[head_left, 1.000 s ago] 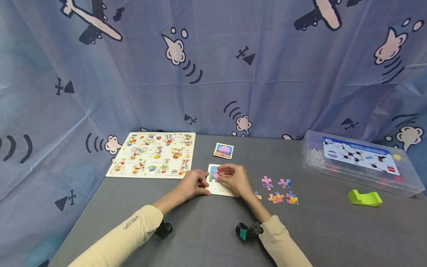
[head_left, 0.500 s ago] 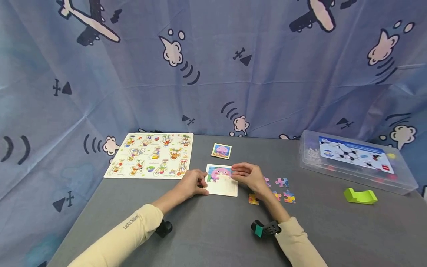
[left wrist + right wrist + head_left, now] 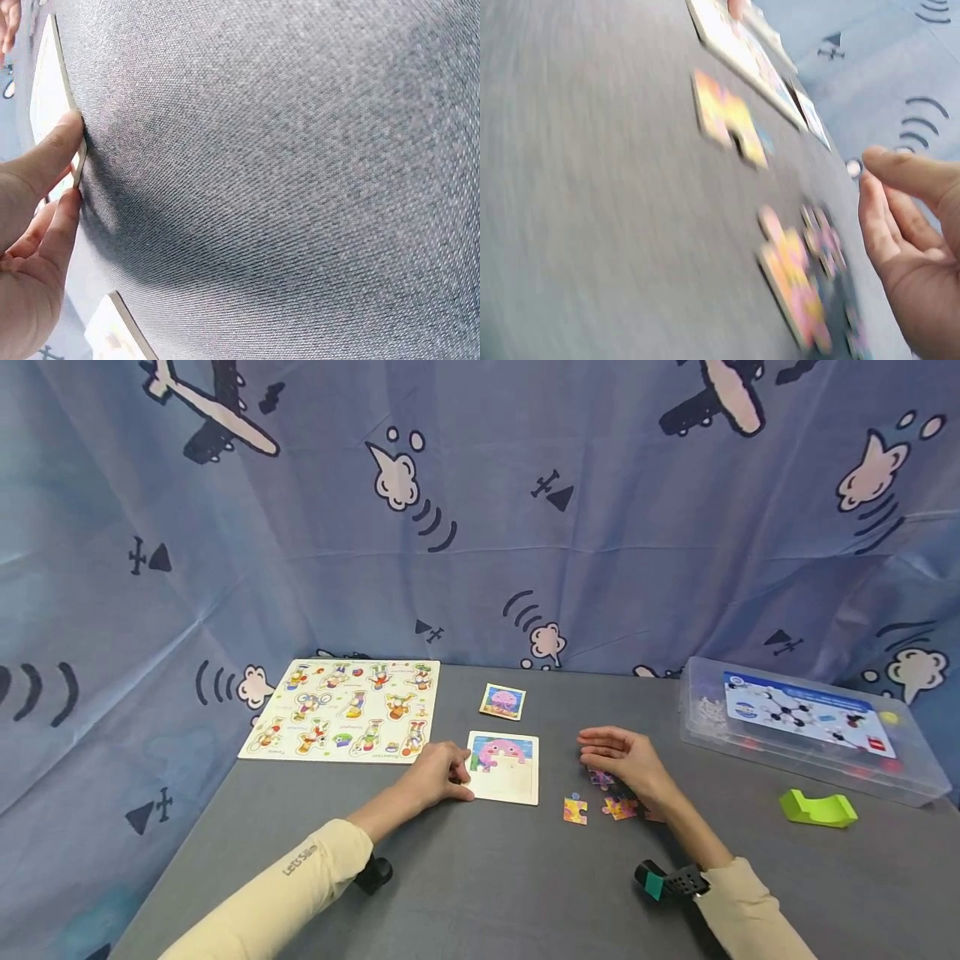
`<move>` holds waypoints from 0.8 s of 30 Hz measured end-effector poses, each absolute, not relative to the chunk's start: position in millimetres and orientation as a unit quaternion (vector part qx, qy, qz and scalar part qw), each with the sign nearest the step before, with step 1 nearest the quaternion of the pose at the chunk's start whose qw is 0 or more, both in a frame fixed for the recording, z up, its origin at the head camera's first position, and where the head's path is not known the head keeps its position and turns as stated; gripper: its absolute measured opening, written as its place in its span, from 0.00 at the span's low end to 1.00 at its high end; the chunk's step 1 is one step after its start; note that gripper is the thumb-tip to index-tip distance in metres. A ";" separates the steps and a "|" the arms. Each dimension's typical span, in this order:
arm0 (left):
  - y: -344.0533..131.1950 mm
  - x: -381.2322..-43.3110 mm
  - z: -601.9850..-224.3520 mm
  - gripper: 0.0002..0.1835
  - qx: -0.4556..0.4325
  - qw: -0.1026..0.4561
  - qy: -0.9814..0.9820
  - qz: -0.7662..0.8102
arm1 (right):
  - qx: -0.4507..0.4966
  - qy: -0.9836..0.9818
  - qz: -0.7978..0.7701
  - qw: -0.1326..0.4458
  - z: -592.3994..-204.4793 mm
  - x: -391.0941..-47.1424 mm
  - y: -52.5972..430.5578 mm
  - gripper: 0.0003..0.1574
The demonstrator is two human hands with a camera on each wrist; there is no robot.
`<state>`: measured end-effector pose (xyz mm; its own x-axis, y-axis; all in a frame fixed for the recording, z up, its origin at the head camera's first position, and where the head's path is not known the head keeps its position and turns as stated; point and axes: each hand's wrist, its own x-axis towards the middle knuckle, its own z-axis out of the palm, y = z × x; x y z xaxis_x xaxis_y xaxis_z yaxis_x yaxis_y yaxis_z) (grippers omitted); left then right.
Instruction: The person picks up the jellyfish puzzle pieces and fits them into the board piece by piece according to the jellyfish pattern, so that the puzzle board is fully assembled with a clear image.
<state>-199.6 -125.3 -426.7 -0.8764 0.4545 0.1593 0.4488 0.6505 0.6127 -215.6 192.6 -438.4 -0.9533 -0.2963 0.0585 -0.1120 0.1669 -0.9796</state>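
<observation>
Head view, left hand point(image 3: 437, 774) pinches a square white part-filled puzzle board point(image 3: 498, 787), probably so it won't slide, left wrist view's got thumb and fingertip on the rim, and right wrist view, right hand point(image 3: 922, 285) is kinda loose, fingertips close together, seemingly empty, near a pink-and-yellow knobbed jigsaw piece point(image 3: 793, 289).

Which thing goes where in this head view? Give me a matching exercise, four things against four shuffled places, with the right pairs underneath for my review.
Things
1. Left hand
2. Right hand
3. Small square picture
4. Lime-green block

Places
A. Between the puzzle tray and the curtain
B. On the person's side of the clear plastic box
C. By the loose puzzle pieces, holding nothing
D. Holding the edge of the puzzle tray

Right pairs
1-D, 2-C, 3-A, 4-B
</observation>
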 end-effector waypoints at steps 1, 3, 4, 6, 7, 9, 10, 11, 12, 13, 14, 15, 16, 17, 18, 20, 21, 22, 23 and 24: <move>-124.8 -199.5 -425.9 0.12 0.247 0.005 0.908 0.337 | -0.144 0.763 -0.626 0.075 -438.1 -216.2 198.0 0.27; -124.3 -199.2 -424.9 0.12 0.243 0.008 0.909 0.337 | -0.167 0.767 -0.615 0.077 -438.1 -217.4 207.6 0.26; -124.2 -199.1 -424.8 0.12 0.241 0.009 0.910 0.337 | -0.178 0.772 -0.605 0.077 -438.3 -217.9 212.0 0.25; -124.2 -198.9 -424.6 0.12 0.239 0.010 0.911 0.337 | -0.196 0.781 -0.588 0.081 -438.9 -218.5 219.8 0.24; -124.2 -198.9 -424.7 0.12 0.239 0.011 0.911 0.336 | -0.203 0.785 -0.579 0.084 -439.3 -218.6 223.1 0.24; -124.4 -199.0 -425.1 0.12 0.241 0.012 0.911 0.334 | -0.213 0.796 -0.560 0.088 -440.3 -218.9 229.0 0.23; -124.2 -199.0 -425.5 0.12 0.241 0.014 0.911 0.334 | -0.216 0.800 -0.553 0.090 -440.7 -218.7 231.7 0.23; -124.1 -199.0 -425.7 0.12 0.241 0.015 0.911 0.333 | -0.219 0.804 -0.545 0.093 -440.9 -218.5 234.1 0.23; -124.1 -199.1 -426.1 0.12 0.242 0.016 0.911 0.332 | -0.219 0.808 -0.539 0.095 -441.0 -218.3 236.0 0.23; -124.0 -199.1 -426.2 0.12 0.241 0.016 0.912 0.331 | -0.220 0.811 -0.533 0.096 -440.9 -218.1 237.6 0.24; -124.1 -199.1 -426.5 0.12 0.240 0.016 0.912 0.331 | -0.219 0.815 -0.527 0.098 -440.6 -218.0 238.9 0.24; -124.2 -199.2 -426.8 0.12 0.239 0.016 0.912 0.332 | -0.219 0.818 -0.523 0.100 -440.3 -218.1 239.8 0.25; -124.3 -199.2 -427.1 0.12 0.239 0.015 0.912 0.333 | -0.219 0.821 -0.517 0.100 -440.0 -218.3 240.6 0.25; -124.4 -199.2 -427.1 0.12 0.239 0.014 0.912 0.334 | -0.218 0.826 -0.510 0.101 -439.8 -218.6 241.3 0.25; -124.6 -199.2 -427.3 0.12 0.240 0.012 0.911 0.336 | -0.217 0.830 -0.504 0.101 -439.7 -218.9 241.9 0.25; -124.8 -199.3 -427.7 0.12 0.243 0.010 0.909 0.338 | -0.216 0.840 -0.487 0.097 -439.5 -219.5 242.6 0.25; -125.0 -199.4 -427.9 0.12 0.244 0.009 0.908 0.339 | -0.215 0.846 -0.479 0.094 -439.7 -219.8 242.9 0.25; -125.0 -199.4 -428.0 0.12 0.246 0.009 0.908 0.340 | -0.216 0.850 -0.471 0.092 -439.9 -220.1 243.2 0.25; -125.1 -199.5 -428.2 0.12 0.247 0.008 0.907 0.340 | -0.215 0.855 -0.463 0.089 -440.2 -220.4 243.4 0.25; -125.1 -199.6 -428.3 0.12 0.248 0.008 0.907 0.341 | -0.216 0.861 -0.453 0.085 -440.4 -220.6 243.4 0.24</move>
<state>-199.6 -125.1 -428.3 -0.8770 0.4549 0.1548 0.4442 0.6445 0.6223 -220.6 243.4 -440.4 -0.8925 -0.4483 0.0489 -0.2940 0.4962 -0.8169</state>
